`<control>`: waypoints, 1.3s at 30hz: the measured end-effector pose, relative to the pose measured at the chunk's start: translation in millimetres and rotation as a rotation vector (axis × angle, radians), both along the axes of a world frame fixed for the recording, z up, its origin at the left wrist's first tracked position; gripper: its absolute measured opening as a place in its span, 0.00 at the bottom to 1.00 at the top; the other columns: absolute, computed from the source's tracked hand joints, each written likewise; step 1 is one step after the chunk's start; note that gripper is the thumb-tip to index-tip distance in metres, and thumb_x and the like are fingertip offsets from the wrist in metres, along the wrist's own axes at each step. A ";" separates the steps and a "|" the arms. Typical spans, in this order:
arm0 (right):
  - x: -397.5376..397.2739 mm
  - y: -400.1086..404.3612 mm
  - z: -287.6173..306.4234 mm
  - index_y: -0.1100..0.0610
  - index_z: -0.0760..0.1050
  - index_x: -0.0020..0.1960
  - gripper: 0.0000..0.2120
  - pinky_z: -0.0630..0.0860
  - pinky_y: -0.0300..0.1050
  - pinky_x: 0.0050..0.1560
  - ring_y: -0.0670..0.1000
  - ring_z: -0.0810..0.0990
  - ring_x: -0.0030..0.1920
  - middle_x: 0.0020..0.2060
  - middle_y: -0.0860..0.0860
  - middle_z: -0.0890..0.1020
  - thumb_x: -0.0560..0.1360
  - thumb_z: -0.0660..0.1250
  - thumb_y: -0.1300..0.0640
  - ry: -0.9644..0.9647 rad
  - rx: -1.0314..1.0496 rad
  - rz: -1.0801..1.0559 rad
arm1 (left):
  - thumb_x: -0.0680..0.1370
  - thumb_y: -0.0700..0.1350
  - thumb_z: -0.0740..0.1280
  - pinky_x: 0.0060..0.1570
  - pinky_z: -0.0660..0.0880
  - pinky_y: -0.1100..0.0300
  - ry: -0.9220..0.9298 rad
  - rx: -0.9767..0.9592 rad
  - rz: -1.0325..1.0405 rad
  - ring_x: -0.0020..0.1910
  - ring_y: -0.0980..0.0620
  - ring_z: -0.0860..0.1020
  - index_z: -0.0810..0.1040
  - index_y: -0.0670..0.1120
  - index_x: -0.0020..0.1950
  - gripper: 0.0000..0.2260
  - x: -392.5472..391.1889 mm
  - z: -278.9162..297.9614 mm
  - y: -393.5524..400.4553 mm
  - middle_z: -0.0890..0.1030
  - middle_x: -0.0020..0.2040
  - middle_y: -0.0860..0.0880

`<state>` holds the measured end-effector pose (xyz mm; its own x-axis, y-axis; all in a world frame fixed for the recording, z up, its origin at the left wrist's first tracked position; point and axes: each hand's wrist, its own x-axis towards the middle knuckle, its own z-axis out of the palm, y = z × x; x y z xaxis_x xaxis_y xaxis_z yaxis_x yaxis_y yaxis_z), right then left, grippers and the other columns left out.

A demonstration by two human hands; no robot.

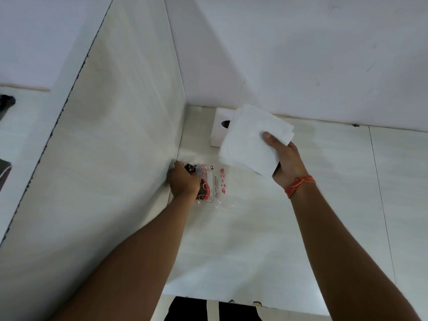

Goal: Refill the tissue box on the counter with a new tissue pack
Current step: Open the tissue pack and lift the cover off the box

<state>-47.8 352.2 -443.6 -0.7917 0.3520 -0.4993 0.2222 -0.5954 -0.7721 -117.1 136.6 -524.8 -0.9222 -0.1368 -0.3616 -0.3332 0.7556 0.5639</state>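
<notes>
A white tissue box [217, 133] with a dark oval slot stands in the back corner of the counter [312, 193]. My right hand [286, 158] is shut on a thick stack of white tissues [250, 140], held above the counter in front of the box and hiding part of it. My left hand [184, 181] presses down on a clear plastic wrapper [212, 184] with red and dark print, which lies flat on the counter by the left wall panel. An orange thread band circles my right wrist.
A tall white side panel [115, 135] rises on the left, and a white back wall [301, 54] meets the counter behind the box. The counter's front edge [231, 300] runs near the bottom. Dark objects [7, 101] sit at the far left.
</notes>
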 end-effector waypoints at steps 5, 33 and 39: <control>0.4 -25.4 -40.1 0.64 0.79 0.61 0.18 0.82 0.51 0.53 0.59 0.84 0.57 0.56 0.59 0.85 0.72 0.74 0.61 -0.191 0.109 0.203 | 0.75 0.39 0.71 0.48 0.72 0.57 0.051 0.109 0.016 0.55 0.41 0.80 0.76 0.38 0.61 0.16 2.7 -9.3 -0.5 0.81 0.56 0.41; -89.9 -18.6 -82.7 0.52 0.64 0.73 0.26 0.54 0.74 0.71 0.58 0.59 0.75 0.67 0.52 0.74 0.76 0.66 0.55 -0.305 1.693 0.764 | 0.76 0.44 0.66 0.59 0.73 0.56 0.008 0.477 0.092 0.62 0.48 0.76 0.67 0.46 0.73 0.25 -49.5 22.8 50.6 0.77 0.65 0.47; -50.0 -25.7 -21.0 0.55 0.78 0.61 0.15 0.74 0.47 0.60 0.47 0.78 0.54 0.52 0.48 0.81 0.79 0.65 0.48 -0.027 0.773 0.199 | 0.73 0.59 0.68 0.67 0.70 0.47 -0.289 0.930 0.169 0.68 0.43 0.72 0.64 0.55 0.75 0.32 -39.4 53.9 45.5 0.72 0.70 0.48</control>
<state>-97.8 326.5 -464.5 -0.8672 0.4599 -0.1908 0.2921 0.1594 -0.9430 -156.4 182.1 -470.9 -0.7759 0.1945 -0.6001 -0.6144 -0.0168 0.7888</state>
